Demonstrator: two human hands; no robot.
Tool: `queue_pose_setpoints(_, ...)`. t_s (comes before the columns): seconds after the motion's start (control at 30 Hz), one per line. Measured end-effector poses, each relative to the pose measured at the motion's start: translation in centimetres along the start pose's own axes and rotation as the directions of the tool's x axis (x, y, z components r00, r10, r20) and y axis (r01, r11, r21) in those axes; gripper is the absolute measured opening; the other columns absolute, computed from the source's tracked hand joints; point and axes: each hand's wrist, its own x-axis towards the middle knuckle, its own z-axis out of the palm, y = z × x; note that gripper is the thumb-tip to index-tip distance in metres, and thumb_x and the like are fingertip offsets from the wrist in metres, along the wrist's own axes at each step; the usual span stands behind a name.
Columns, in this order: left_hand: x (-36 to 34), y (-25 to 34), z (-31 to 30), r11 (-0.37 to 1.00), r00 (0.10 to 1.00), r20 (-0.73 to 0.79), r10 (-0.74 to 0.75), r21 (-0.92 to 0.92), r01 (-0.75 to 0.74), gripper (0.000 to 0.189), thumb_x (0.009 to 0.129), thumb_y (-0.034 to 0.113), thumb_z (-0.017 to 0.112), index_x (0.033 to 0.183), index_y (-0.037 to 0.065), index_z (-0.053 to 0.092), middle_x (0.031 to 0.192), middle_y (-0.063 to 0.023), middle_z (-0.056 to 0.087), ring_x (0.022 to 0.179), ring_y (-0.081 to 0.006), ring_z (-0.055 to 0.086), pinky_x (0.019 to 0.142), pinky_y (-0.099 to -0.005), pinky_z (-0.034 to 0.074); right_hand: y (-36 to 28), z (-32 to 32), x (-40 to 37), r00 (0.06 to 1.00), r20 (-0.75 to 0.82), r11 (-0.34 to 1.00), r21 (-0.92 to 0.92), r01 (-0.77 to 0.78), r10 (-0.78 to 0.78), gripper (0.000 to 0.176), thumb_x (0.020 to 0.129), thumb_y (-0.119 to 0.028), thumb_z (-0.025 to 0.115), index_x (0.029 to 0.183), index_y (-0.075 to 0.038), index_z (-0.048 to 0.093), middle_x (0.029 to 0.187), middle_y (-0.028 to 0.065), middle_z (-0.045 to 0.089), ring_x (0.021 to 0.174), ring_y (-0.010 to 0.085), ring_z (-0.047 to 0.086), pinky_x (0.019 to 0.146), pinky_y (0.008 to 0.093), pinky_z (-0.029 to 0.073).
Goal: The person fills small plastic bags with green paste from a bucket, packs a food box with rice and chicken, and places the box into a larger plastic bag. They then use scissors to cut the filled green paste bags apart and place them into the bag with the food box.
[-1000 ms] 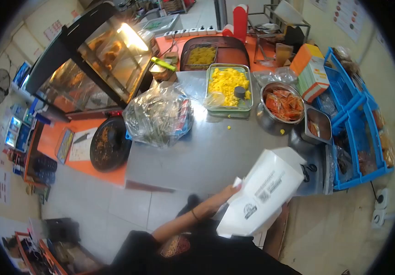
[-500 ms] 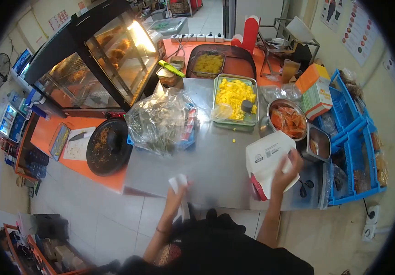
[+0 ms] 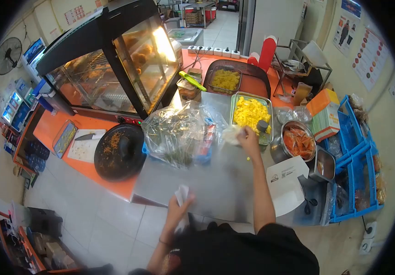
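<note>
A person in a black top is working over a steel counter [image 3: 158,185], both bare hands showing. The right hand [image 3: 250,135], farther forward, is pinching a crumpled piece of clear plastic [image 3: 230,136] between bent fingers at the near left corner of a glass tray [image 3: 271,120]; whether the plastic is touching the tray is hard to tell. Yellow food [image 3: 249,112] is filling the tray just beyond the right hand, with a small dark-topped container [image 3: 262,125] sitting in it.

The left hand [image 3: 175,212], nearer the body at the counter's front edge, is gripping a folded white paper [image 3: 182,194] between thumb and fingers, the sheet standing up from the grasp. A clear bag of greens [image 3: 173,137] is lying beyond the left hand and left of the right one, while a black round lid [image 3: 119,153] strewn with crumbs is resting farther out to the left hand's left.

To the right of the right forearm, an open white carton [image 3: 290,195] is lying just beside black-handled scissors [image 3: 311,204]. A steel pot [image 3: 278,150] is standing near the right hand, on its right, holding orange-red pieces [image 3: 298,142]; blue crates [image 3: 357,212] are lining the counter's far right side.
</note>
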Motion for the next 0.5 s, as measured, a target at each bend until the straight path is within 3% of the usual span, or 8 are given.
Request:
queue_pose_setpoints(0.07,1.8,1.2,1.0,0.881,0.924,-0.034,0.382,0.316,-0.353,0.052,0.078,0.019,0.077,0.123,0.002,0.056,0.104,-0.0049,0.064,0.082,-0.0114,0.057,0.074,-0.025,0.045,-5.5,-1.1,-5.7,0.974,0.158,0.934,0.342,0.101,-0.162,0.011,0.072,0.003,0.062,0.078,-0.006,0.06,0.09,0.0072,0.056,0.091,0.0197,0.057,0.079,0.0305,0.047)
queue_pose_setpoints(0.1,2.4,3.7,2.1,0.747,0.813,-0.025,0.581,0.414,-0.521,0.051,0.076,0.016,0.078,0.12,0.002,0.058,0.105,-0.0054,0.065,0.082,-0.0146,0.059,0.074,-0.027,0.046,-8.0,-1.9,-7.6,0.975,0.167,0.936,0.342,0.084,-0.148,0.011,0.072,0.003,0.062,0.078,-0.006,0.06,0.09,0.0072,0.056,0.091,0.0197,0.057,0.079,0.0305,0.047)
queue_pose_setpoints(0.17,2.6,7.4,3.4,0.586,0.69,0.027,0.723,0.506,-0.633,0.049,0.073,0.013,0.08,0.117,0.003,0.06,0.106,-0.006,0.065,0.083,-0.0177,0.06,0.073,-0.029,0.047,-11.0,-3.3,-11.5,0.906,0.135,0.865,0.381,0.326,-0.401,0.02,0.065,0.011,0.062,0.076,-0.006,0.062,0.103,0.0072,0.053,0.098,0.0188,0.054,0.084,0.0319,0.046)
queue_pose_setpoints(0.27,2.5,9.2,4.8,0.339,0.497,0.402,0.769,0.403,-0.85,0.029,0.065,0.003,0.078,0.091,0.006,0.065,0.096,-0.0079,0.067,0.08,-0.0256,0.062,0.069,-0.0325,0.049,-11.4,-4.6,-14.8,0.9,0.117,0.81,0.495,0.313,-0.42,0.023,0.06,0.014,0.063,0.072,-0.006,0.062,0.112,0.0068,0.048,0.103,0.02,0.052,0.089,0.0336,0.044)
queue_pose_setpoints(0.37,2.0,8.4,6.0,0.233,0.405,0.407,0.819,0.409,-0.882,0.025,0.063,0.001,0.077,0.085,0.006,0.066,0.091,-0.0068,0.068,0.078,-0.0245,0.062,0.066,-0.0323,0.049,-11.5,-6.9,-17.2,0.932,-0.032,0.894,0.27,0.357,-0.362,0.025,0.061,0.014,0.064,0.076,-0.007,0.064,0.109,0.0067,0.048,0.101,0.0209,0.052,0.091,0.0349,0.045)
queue_pose_setpoints(0.4,1.5,8.1,6.3,0.279,0.459,0.369,0.808,0.447,-0.85,0.022,0.065,0.001,0.076,0.084,0.005,0.065,0.092,-0.0077,0.068,0.079,-0.0249,0.063,0.066,-0.0333,0.05,-12.1,-7.4,-18.0,0.937,-0.162,0.939,0.106,0.327,-0.309,0.026,0.064,0.012,0.066,0.082,-0.006,0.065,0.116,0.0078,0.047,0.104,0.0193,0.051,0.087,0.0332,0.047)
queue_pose_setpoints(0.43,1.2,7.5,6.8,0.281,0.459,0.374,0.806,0.441,-0.852,0.022,0.065,0.001,0.076,0.084,0.005,0.065,0.092,-0.0077,0.068,0.079,-0.0249,0.063,0.066,-0.0333,0.05,-12.5,-7.4,-18.8,0.938,-0.166,0.941,0.102,0.323,-0.304,0.026,0.064,0.012,0.066,0.082,-0.006,0.065,0.116,0.0078,0.047,0.104,0.0193,0.051,0.087,0.0332,0.047)
queue_pose_setpoints(0.5,0.3,5.8,7.6,0.543,0.667,0.278,0.692,0.409,-0.734,0.023,0.069,0.004,0.076,0.09,0.003,0.065,0.096,-0.0098,0.067,0.086,-0.0263,0.065,0.071,-0.0342,0.051,-12.3,-7.2,-20.8,0.995,-0.087,0.868,0.487,0.094,-0.058,0.023,0.068,0.009,0.067,0.087,-0.004,0.066,0.115,0.0088,0.052,0.099,0.0186,0.055,0.081,0.0307,0.049)
